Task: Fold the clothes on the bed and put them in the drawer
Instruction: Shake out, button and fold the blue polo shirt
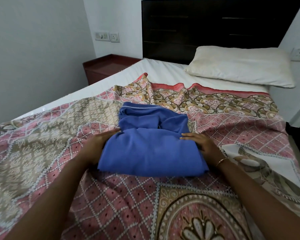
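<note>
A blue garment (151, 144) lies folded into a thick rectangle in the middle of the bed, its near half doubled over the far half, which shows thin white piping. My left hand (98, 144) presses flat against the garment's left edge, fingers stretched forward. My right hand (202, 143) rests against the right edge, fingers spread on the cloth; a thin bracelet circles that wrist. Neither hand has the fabric gripped. The drawer is not clearly in view.
A pink and beige patterned bedspread (59, 135) covers the bed over a white sheet (145, 71). A white pillow (241, 66) lies at the far right before a dark headboard (211, 23). A reddish-brown bedside table (107, 66) stands at the far left by the wall.
</note>
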